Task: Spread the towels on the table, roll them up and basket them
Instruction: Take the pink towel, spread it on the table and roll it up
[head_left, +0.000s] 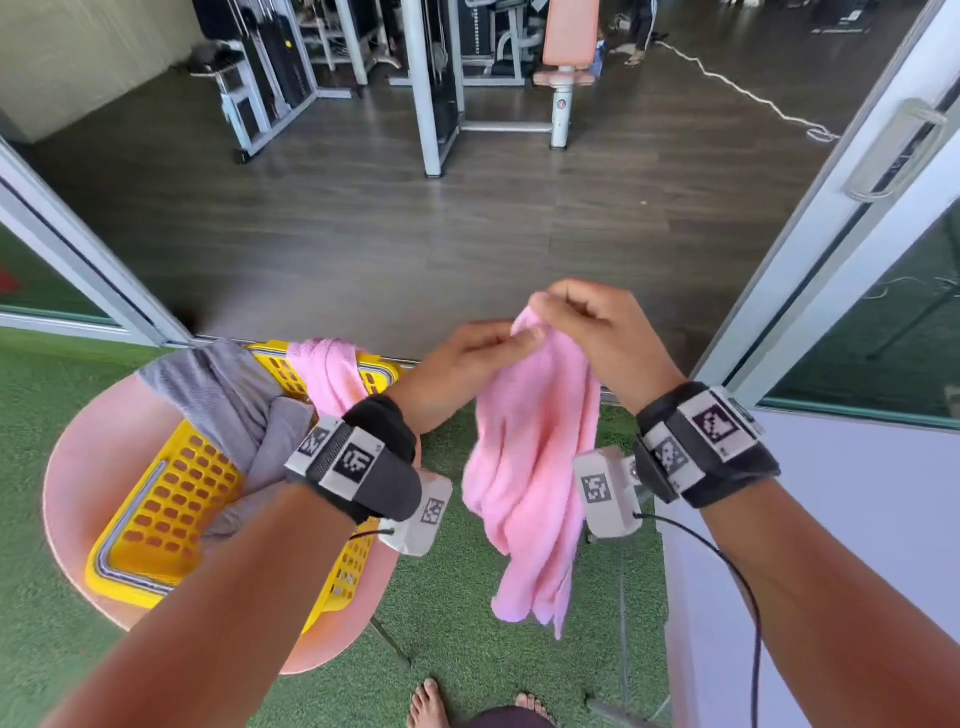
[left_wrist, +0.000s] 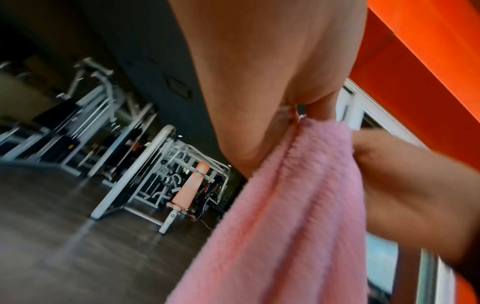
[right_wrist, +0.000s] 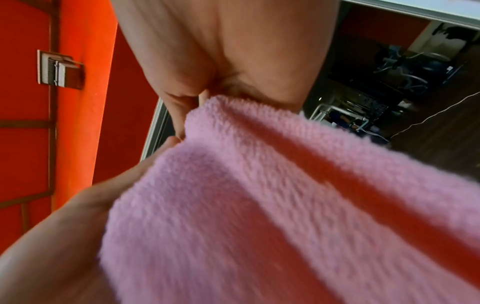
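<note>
Head view, centre of frame: both hands are raised and hold one pink towel (head_left: 535, 462) by its top edge, close together. The left hand (head_left: 467, 358) pinches the edge between thumb and curled fingers; the right hand (head_left: 587, 332) has its fingers curled over the same bunched edge, just right of the left. The towel hangs crumpled and unspread below them, in the air over green turf (head_left: 457, 613). Lower left of the frame: a yellow basket (head_left: 171, 499) sits on a round pink seat (head_left: 67, 493). A grey towel (head_left: 228, 400) and a second pink towel (head_left: 332, 374) are draped over the basket's far rim. Right edge of the frame: a pale table (head_left: 852, 493) surface. Wrist views are blurred; each shows fingers closed on pink pile.
</note>
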